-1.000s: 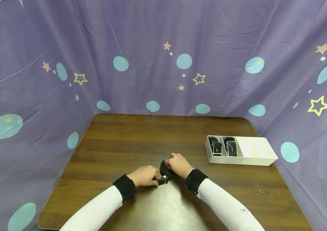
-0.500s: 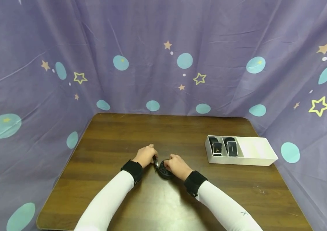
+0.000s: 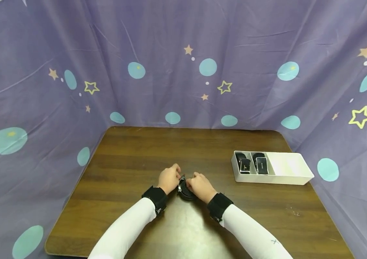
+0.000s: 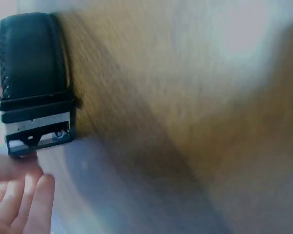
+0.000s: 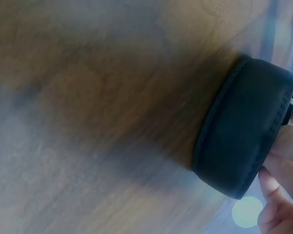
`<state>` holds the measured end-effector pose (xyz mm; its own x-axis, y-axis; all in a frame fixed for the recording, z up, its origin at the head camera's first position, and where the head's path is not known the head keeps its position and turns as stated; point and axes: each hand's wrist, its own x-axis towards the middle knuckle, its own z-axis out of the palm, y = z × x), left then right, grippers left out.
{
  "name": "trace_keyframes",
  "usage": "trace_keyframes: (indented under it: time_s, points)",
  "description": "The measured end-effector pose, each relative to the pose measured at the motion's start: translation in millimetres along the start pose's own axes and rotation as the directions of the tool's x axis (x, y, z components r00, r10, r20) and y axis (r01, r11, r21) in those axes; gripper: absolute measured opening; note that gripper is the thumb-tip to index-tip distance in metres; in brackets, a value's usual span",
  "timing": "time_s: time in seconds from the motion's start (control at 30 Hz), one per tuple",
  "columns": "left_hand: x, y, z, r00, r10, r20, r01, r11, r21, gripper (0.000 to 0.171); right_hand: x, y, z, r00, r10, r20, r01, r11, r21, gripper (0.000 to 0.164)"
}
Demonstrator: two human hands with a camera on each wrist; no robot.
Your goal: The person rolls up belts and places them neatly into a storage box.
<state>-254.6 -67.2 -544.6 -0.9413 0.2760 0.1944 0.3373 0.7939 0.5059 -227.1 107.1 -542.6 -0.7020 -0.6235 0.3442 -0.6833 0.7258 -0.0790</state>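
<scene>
A black leather belt (image 3: pixel 186 195), rolled into a coil, stands on its edge on the wooden table (image 3: pixel 131 158) between my two hands. My left hand (image 3: pixel 168 178) holds its metal buckle end on the coil's left side; in the left wrist view the fingers (image 4: pixel 19 166) meet the end of the buckle (image 4: pixel 39 140). From the right, my right hand (image 3: pixel 201 187) grips the coil with fingertips reaching over into it. The right wrist view shows the stitched outer turn of the belt (image 5: pixel 241 126), with the fingers (image 5: pixel 285 161) behind it partly out of frame.
A white divided box (image 3: pixel 288 167) stands at the right of the table. Two of its compartments each hold a rolled black belt, one at the left (image 3: pixel 245 165) and another belt (image 3: pixel 261 164) beside it. A purple patterned curtain (image 3: pixel 157 97) surrounds the table.
My left hand has swung the buckle end from the coil's near side round to its left side, against the roll. My right hand has stayed at the coil almost unmoved.
</scene>
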Motion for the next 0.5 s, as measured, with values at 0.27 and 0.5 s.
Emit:
trace_keyframes:
  time_s: [0.27,0.5]
  points:
    - [-0.5,0.9,-1.7,0.969,0.072,0.234,0.004,0.952,-0.306,0.033,-0.4,-1.7,-5.1,0.996,0.085,-0.032,-0.089,0.990,-0.114,0.017]
    - [5.8,-4.0,7.0,0.939,0.171,0.299,-0.039,0.915,-0.403,0.039,2.7,-9.3,-8.3,0.991,0.137,-0.011,-0.137,0.978,-0.157,0.019]
